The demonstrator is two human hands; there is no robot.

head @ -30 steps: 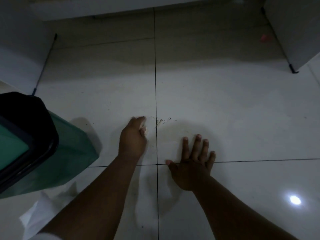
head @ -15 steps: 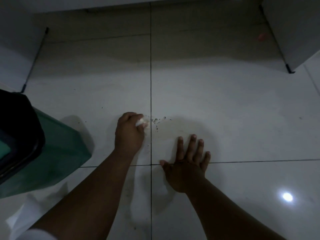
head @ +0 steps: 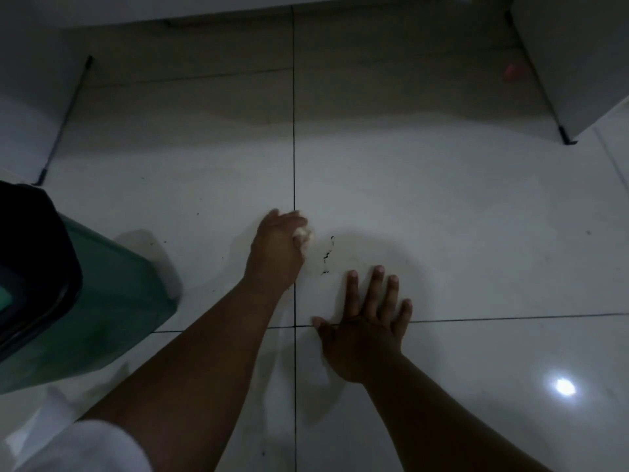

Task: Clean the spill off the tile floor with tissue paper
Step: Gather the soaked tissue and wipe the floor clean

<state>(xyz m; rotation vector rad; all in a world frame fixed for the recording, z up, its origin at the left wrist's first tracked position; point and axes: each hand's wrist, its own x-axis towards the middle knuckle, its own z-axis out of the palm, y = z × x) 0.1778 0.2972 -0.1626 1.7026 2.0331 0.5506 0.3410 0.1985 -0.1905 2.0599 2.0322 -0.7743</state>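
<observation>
Head view of a floor-cleaning step. The left hand point(head: 277, 248) curls its fingers round 1 small wad of tissue paper point(head: 304, 236) and presses it to the tile floor point(head: 442, 206) just beside the vertical grout line, close to where 4 tiles meet. The spill point(head: 326, 255) shows as a short trail of dark specks on the tile to the right of that line, just beside the tissue and between the 2 hands. The right hand point(head: 369, 321) lies flat with fingers straight and spread, holding nothing, its palm across the horizontal grout line as a brace. To do the wipe well, the tissue should probably sweep rightward over the specks under steady pressure, gathering them into the wad rather than scattering them toward the braced fingers. Count: 2 hands, 1 tissue wad, 1 speck trail, 1 green bin point(head: 102, 301) at the left edge of the floor, 1 faint red object point(head: 514, 71) near the far right corner, too dim to identify.
</observation>
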